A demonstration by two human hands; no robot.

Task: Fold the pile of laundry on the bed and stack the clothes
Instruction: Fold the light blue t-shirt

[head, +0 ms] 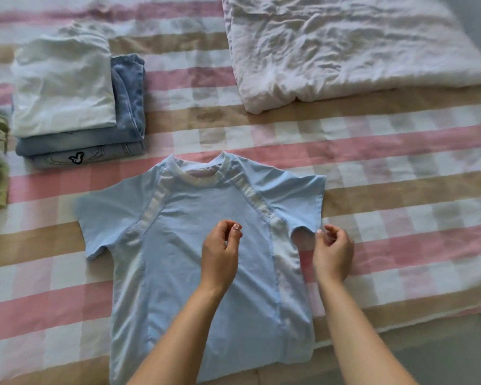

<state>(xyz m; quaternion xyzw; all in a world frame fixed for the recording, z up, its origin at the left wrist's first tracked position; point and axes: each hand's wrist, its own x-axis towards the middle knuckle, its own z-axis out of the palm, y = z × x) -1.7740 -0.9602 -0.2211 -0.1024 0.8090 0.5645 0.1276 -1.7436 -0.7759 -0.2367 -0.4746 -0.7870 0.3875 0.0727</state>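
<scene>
a: state the position of the shirt.
b: the light blue shirt (195, 245) lies flat on the striped bedspread (400, 190), collar away from the person, both short sleeves spread out to the sides.

a: state the left hand.
b: the left hand (220, 254) is over the chest of the shirt. fingers curled in, thumb and forefinger tips pressed together. whether any cloth is between them cannot be told.

a: state the right hand.
b: the right hand (333, 254) is at the hem of the right sleeve, near the armpit. fingers curled, fingertips at the sleeve edge; a firm pinch on it cannot be confirmed.

a: other items?
b: a folded stack (75, 112) sits at the far left: white top over jeans. a crumpled white duvet (345, 51) lies at the far right.
</scene>
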